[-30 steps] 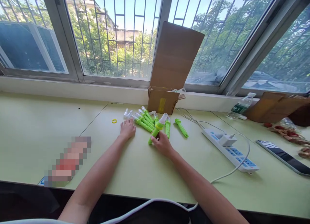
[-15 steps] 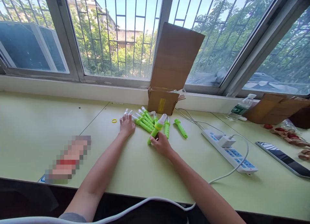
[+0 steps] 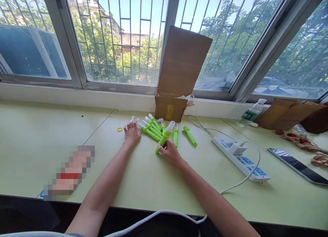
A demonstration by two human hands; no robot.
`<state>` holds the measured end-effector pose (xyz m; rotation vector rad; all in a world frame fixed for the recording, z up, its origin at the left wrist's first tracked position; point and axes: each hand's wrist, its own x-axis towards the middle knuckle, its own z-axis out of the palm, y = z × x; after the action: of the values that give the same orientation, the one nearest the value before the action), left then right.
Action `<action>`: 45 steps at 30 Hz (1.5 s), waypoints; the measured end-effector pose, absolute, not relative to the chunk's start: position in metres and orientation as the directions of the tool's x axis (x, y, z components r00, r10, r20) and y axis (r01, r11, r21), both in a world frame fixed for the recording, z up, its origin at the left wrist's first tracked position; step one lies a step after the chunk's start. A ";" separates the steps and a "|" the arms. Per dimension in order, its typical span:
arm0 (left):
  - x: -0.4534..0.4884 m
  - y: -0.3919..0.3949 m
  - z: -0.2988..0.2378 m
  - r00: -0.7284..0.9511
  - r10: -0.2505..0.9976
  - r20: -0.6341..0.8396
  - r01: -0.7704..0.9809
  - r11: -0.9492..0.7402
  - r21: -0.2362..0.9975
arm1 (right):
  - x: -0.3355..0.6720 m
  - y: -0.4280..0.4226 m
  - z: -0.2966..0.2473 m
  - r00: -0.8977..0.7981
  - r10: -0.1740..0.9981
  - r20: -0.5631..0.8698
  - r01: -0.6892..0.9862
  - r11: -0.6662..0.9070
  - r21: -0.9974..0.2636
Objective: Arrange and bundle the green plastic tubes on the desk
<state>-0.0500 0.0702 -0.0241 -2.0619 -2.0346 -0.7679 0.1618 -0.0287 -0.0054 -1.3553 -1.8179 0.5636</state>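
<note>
Between the fingers and thumb of my right hand (image 3: 170, 152) is a green light stick (image 3: 163, 140) with a translucent white tip, tilted up and away from me. My left hand (image 3: 132, 134) rests on the table with its fingers apart, close to the clear tips at the left end of the pile. What lies under those fingers is hidden. Several more green ribbed sticks (image 3: 153, 129) lie side by side between my hands, their clear tips facing the box. Just right of the held one is another stick (image 3: 175, 136). A separate green stick (image 3: 190, 136) without a visible clear tip lies further right.
A cardboard box (image 3: 167, 109) with a raised flap stands by the window. On the right are a power strip (image 3: 241, 158) with cables, a phone (image 3: 294, 165), a water bottle (image 3: 252, 113) and wooden beads (image 3: 298, 141). A yellow ring (image 3: 119, 129) lies left of my left hand.
The view has shifted slightly. My right hand keeps the same hold on the green light stick, and my left hand stays in about the same place beside the pile.
</note>
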 end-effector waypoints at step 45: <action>-0.093 0.081 -0.023 -0.532 0.807 0.256 0.819 0.414 0.397 | 0.163 -0.029 -0.005 -0.130 0.934 0.333 0.612 0.339 -0.714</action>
<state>-0.0932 0.0812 -0.0232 -1.5081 -2.6209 -0.7587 0.1627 -0.0294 -0.0048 -1.3638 -1.8389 0.5315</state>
